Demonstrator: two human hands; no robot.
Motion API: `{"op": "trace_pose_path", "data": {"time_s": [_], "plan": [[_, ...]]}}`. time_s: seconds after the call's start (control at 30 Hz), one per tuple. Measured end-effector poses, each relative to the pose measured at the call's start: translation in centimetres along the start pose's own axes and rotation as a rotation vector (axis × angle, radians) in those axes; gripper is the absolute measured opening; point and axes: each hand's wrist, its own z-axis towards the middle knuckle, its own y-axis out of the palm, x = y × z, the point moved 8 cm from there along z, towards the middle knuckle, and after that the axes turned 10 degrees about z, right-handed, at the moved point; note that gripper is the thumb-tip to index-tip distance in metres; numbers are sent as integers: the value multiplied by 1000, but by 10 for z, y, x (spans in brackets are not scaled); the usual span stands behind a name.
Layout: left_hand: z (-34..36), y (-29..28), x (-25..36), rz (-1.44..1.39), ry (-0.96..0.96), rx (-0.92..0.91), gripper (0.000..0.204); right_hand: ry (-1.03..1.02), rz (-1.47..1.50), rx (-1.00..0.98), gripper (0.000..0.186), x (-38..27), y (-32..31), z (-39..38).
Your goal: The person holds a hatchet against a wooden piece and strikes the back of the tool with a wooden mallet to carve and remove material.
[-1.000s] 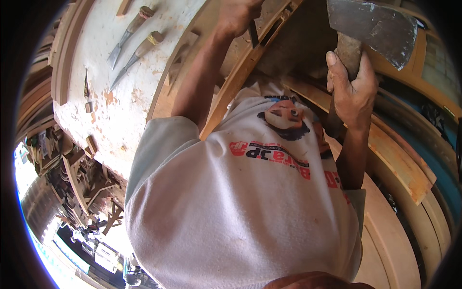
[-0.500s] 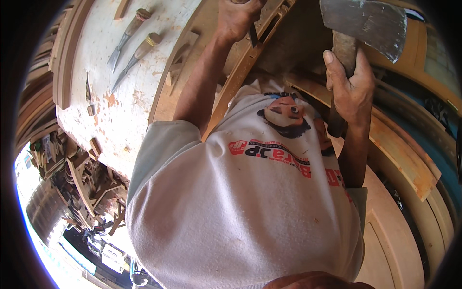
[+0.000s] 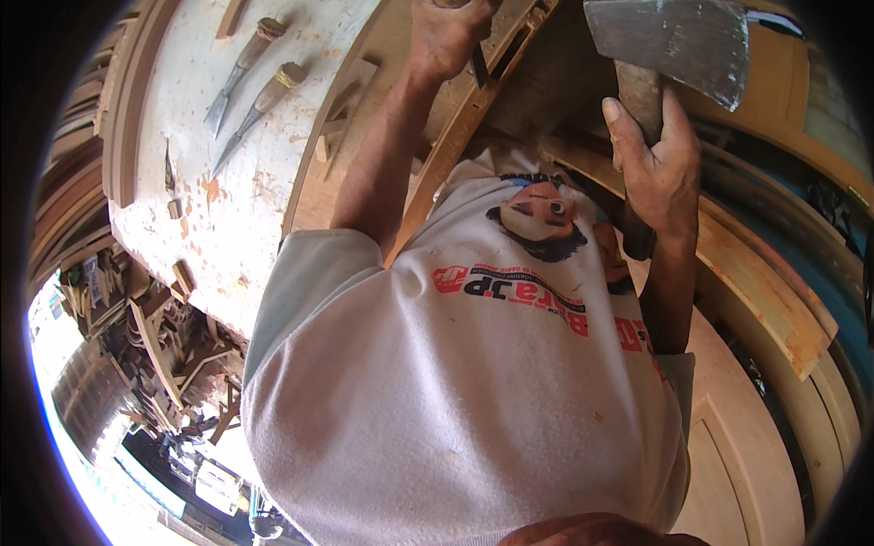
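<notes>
While two wooden-handled steel chisels lie on the worn white-painted table at far left, our left grip clenches, no wider than the handle inside it, round a dark-bladed tool that sticks out near the slotted brown wooden beam; we judge it stiff and fairly light, best held away from the blade. Farther right, our right grip wraps the rough brown wooden handle of a broad grey steel hatchet, its head just above the hand. We expect it rigid and head-heavy, so a firm hold suits that handle.
</notes>
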Motion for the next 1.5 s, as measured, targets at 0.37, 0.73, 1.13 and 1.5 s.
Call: {"op": "trace_pose_path", "data": {"time_s": [0.37, 0.73, 1.13, 1.5], "plan": [[-26, 19, 23, 326, -2, -88, 21, -146, 7, 18, 34, -25, 3, 3], [-20, 46, -42, -292, 62, -245, 36, -152, -238, -50, 40, -95, -6, 17], [-26, 46, 14, -41, 357, -190, 41, -258, -416, -214, 39, -54, 8, 22], [-28, 41, 18, 263, 391, -71, 35, -185, -265, -145, 41, -47, 16, 20]]}}
